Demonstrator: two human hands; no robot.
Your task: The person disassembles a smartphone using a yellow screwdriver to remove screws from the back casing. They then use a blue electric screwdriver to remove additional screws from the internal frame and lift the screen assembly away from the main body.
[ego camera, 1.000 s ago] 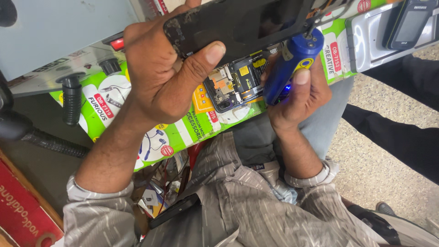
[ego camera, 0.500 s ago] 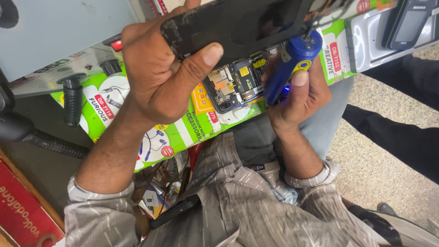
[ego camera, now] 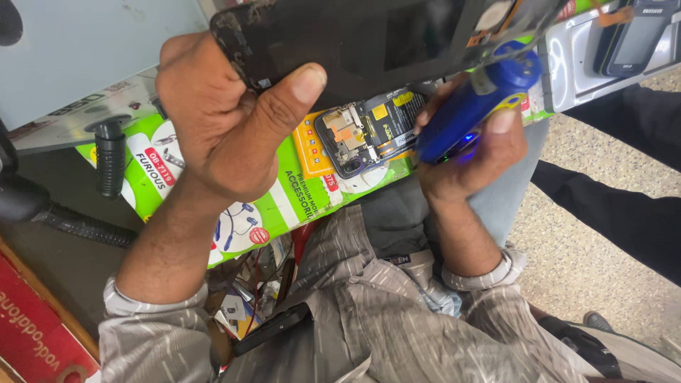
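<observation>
Left hand (ego camera: 227, 135) grips a black phone panel (ego camera: 369, 42), thumb pressed on it; right hand (ego camera: 472, 152) clasps a blue tool (ego camera: 472, 106); an opened phone (ego camera: 369, 135) lies between them.

You have two hands in view: your left hand (ego camera: 227, 128) and your right hand (ego camera: 468, 163). You see one black phone panel (ego camera: 369, 42), one blue handheld tool (ego camera: 475, 106), and one opened phone (ego camera: 369, 131) with its circuit boards bare. There is one green printed box (ego camera: 284, 198), one red box (ego camera: 35, 333), one black ribbed hose (ego camera: 85, 227), and one dark handset (ego camera: 631, 35) at top right.
</observation>
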